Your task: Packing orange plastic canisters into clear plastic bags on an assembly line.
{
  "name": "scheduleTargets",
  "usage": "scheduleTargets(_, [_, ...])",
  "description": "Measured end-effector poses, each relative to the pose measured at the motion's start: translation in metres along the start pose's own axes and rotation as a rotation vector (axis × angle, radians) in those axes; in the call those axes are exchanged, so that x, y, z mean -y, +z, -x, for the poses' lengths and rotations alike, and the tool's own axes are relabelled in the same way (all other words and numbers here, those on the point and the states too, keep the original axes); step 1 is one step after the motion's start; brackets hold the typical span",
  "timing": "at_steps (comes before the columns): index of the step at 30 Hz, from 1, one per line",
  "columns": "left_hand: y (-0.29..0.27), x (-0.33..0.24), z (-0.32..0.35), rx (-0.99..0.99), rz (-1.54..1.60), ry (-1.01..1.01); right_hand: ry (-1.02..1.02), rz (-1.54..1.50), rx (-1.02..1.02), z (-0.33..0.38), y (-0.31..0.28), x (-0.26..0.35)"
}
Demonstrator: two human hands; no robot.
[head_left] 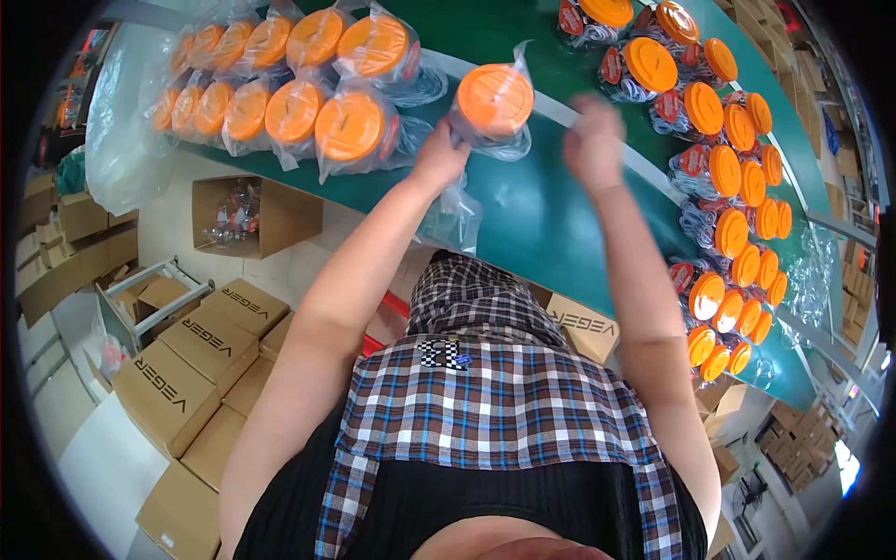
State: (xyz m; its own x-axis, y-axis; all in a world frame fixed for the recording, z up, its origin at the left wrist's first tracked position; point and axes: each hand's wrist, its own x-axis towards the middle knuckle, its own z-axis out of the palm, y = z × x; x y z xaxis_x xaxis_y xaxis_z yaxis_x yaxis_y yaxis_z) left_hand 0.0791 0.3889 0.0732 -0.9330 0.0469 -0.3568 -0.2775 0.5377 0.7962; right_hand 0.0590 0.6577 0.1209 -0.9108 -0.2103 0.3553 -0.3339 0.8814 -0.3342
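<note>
My left hand point(441, 159) is closed on the side of a clear jar with an orange lid point(495, 100), which is wrapped in a clear plastic bag. The bag's loose corner sticks up past the lid. Just right of this jar my right hand point(595, 145) is apart from it, over the green table point(560, 224). Motion smears its fingers. Nearest on the left stands another bagged orange-lidded jar point(350, 127), one of two rows. To the right are several orange-lidded jars point(730, 232) with grey cables inside and no bags visible around them.
Below my left wrist a clear plastic bag point(453, 217) hangs at the table's near edge. An open carton point(266, 215) with clear items stands on the floor at left, near stacked brown cartons point(219, 336). More clear plastic point(126, 140) drapes over the table's left end.
</note>
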Motion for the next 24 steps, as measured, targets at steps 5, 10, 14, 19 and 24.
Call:
scheduleTargets(5, [-0.026,-0.012,0.047,0.180,0.428,-0.067,0.205,0.440,-0.013,-0.081,-0.053,-0.117])
scheduleTargets(10, [-0.046,-0.030,0.078,0.490,0.962,-0.154,0.215,0.392,0.045,-0.086,-0.054,-0.133])
scheduleTargets(14, [-0.048,-0.062,0.092,0.510,1.090,0.024,0.313,0.398,0.091,-0.064,-0.076,-0.082])
scheduleTargets(19, [-0.052,-0.080,0.107,0.448,0.913,-0.062,0.351,0.395,0.134,0.038,-0.112,0.024])
scheduleTargets(24, [-0.036,-0.088,0.126,0.432,0.767,-0.204,0.421,0.357,0.124,0.105,-0.122,0.067])
